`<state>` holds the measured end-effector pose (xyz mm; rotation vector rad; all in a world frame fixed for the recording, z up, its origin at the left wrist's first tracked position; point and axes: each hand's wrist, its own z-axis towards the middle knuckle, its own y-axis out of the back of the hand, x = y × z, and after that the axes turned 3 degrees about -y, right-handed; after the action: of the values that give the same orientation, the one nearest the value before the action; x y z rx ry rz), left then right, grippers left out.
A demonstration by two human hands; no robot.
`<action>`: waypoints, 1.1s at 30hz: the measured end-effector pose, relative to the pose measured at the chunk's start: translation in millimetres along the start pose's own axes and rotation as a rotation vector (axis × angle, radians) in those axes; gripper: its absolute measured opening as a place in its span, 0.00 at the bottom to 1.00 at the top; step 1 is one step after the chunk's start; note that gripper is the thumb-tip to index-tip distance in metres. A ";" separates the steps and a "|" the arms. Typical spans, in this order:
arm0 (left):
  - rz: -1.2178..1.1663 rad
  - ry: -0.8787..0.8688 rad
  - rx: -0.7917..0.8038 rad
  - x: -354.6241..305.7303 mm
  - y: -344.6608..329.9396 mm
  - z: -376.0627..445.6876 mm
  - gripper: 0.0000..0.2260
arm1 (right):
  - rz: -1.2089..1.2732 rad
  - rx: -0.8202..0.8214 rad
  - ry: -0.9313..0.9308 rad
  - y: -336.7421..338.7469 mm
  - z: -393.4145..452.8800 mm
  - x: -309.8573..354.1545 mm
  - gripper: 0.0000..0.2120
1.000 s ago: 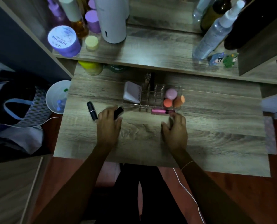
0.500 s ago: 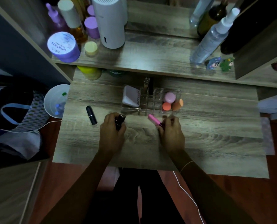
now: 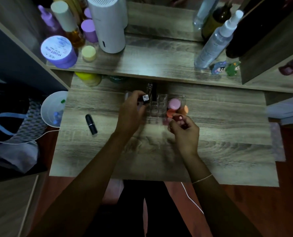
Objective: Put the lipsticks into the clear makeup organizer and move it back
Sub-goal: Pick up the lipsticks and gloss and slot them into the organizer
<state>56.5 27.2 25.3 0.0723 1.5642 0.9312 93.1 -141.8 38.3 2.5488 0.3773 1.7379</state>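
The clear makeup organizer (image 3: 159, 106) stands on the wooden desk (image 3: 219, 142), under the shelf edge. My left hand (image 3: 132, 112) holds a dark square lipstick (image 3: 145, 98) upright over the organizer's left slots. My right hand (image 3: 185, 132) grips a pink lip-gloss tube with a dark red cap (image 3: 178, 118) at the organizer's front right corner. A black lipstick (image 3: 91, 124) lies loose on the desk to the left of both hands. Pink and orange sponges (image 3: 174, 106) fill the organizer's right compartment. One dark tube (image 3: 154, 93) stands in a back slot.
The shelf above carries a purple jar (image 3: 57, 52), a white cylinder (image 3: 108, 24), spray bottles (image 3: 214, 41) and two small figurines (image 3: 226, 68). A white bin (image 3: 52, 108) and a bag (image 3: 8, 117) sit left of the desk. A white cable (image 3: 192, 200) hangs at the front edge.
Both hands lifted their lipsticks off the desk and moved forward to the organizer. The left one now hovers over the slots; the right one holds the pink tube upright.
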 end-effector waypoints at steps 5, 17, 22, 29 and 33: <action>0.072 -0.004 0.068 11.4 -8.7 2.6 0.16 | -0.158 0.017 0.109 -4.7 -3.5 10.3 0.09; 0.243 -0.025 0.155 3.3 -13.0 6.8 0.14 | -0.541 0.071 0.354 -27.7 31.8 11.0 0.11; 0.228 -0.011 0.096 1.3 -1.6 -4.5 0.16 | -0.579 0.100 0.307 -34.6 41.5 20.0 0.13; 0.308 -0.029 0.151 3.6 0.5 -50.0 0.15 | -0.670 0.131 0.310 -38.5 47.3 14.8 0.13; 0.408 -0.116 0.236 12.4 -6.0 -68.4 0.18 | -0.702 0.116 0.309 -41.2 50.7 10.2 0.13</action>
<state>-2.5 -5.1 6.5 0.6210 1.5730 1.0293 135.9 -94.1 21.9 1.8300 1.2325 1.8135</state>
